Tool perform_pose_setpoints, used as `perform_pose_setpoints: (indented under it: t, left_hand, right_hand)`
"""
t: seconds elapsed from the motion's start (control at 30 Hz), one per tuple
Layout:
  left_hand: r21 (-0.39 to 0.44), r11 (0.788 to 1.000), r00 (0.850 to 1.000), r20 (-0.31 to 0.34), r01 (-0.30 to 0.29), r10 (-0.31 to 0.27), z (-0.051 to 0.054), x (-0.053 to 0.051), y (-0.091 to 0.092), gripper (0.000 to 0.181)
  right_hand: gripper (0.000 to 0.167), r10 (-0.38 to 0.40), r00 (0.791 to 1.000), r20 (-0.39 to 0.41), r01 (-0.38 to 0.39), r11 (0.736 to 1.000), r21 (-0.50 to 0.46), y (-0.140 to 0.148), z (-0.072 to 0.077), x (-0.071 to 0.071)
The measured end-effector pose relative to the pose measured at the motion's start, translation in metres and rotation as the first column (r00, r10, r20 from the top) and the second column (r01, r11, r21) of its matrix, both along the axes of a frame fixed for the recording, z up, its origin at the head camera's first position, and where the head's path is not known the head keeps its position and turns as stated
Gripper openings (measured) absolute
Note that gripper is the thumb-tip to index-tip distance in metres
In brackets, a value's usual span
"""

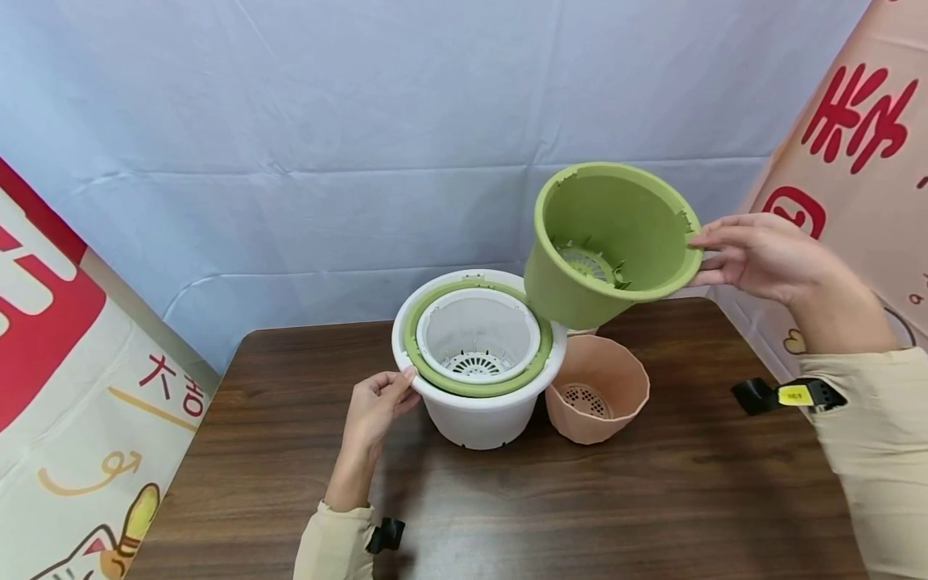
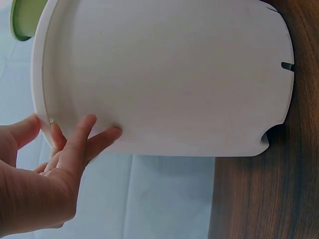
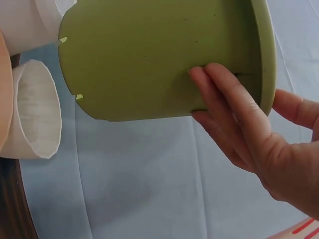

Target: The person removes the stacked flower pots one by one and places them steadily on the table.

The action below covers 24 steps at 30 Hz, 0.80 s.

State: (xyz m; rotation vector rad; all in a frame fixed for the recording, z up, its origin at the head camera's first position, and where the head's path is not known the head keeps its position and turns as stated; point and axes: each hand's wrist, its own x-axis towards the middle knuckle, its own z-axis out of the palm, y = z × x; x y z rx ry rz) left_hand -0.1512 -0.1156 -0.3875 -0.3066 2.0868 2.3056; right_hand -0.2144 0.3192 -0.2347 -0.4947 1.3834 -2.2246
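Right hand has its thumb and fingers pinched on a round green plastic pot, up in the air over the brown wooden tabletop. Mouth's up, base-to-mouth axis leaning, open end tipped toward that hand. Left hand pinches the rim of an upright round white plastic pot with a green-rimmed pot and smaller white pot nested inside.

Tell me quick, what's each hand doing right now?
Left hand: closed, pinching the rim of the outer white pot.
Right hand: closed, holding the tilted green pot by its rim.
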Motion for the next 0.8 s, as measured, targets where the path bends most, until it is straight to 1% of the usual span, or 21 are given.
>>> perform_pose_setpoints:
  t: [0.07,0.17,0.33,0.47,0.63,0.73,0.8]
  left_hand:
    - [0.003,1.0,1.0,-0.001,0.0,0.0,0.0,0.0,0.0,0.022]
    - [0.001,1.0,1.0,-0.001,0.001,-0.001,0.0,0.0,0.0,0.022]
    - [-0.003,1.0,1.0,0.005,0.001,-0.001,0.0,0.0,0.0,0.022]
    - [-0.004,1.0,1.0,0.006,0.004,-0.004,0.0,0.0,0.0,0.023]
    - [-0.002,1.0,1.0,0.007,0.006,-0.006,0.0,0.0,0.0,0.023]
    - [-0.003,1.0,1.0,0.005,0.005,-0.005,0.0,0.0,0.0,0.023]
    - [-0.003,1.0,1.0,0.004,0.003,-0.003,0.0,0.001,0.0,0.022]
  right_hand:
    - [0.033,0.012,1.0,0.007,-0.012,1.0,-0.027,0.005,-0.001,-0.001]
    - [0.035,0.015,1.0,0.023,-0.014,0.999,-0.04,0.012,-0.003,0.0]
    - [0.038,0.006,0.998,0.055,-0.004,1.0,-0.029,0.023,-0.006,0.0]
    - [0.039,-0.028,0.996,0.081,0.03,0.999,-0.021,0.03,-0.011,0.0]
    - [0.036,-0.085,0.991,0.099,0.087,0.996,-0.016,0.041,-0.017,0.001]
    - [0.035,-0.099,0.989,0.11,0.102,0.995,-0.023,0.047,-0.021,0.003]
    - [0.037,-0.09,0.989,0.12,0.095,0.995,-0.035,0.051,-0.023,0.003]
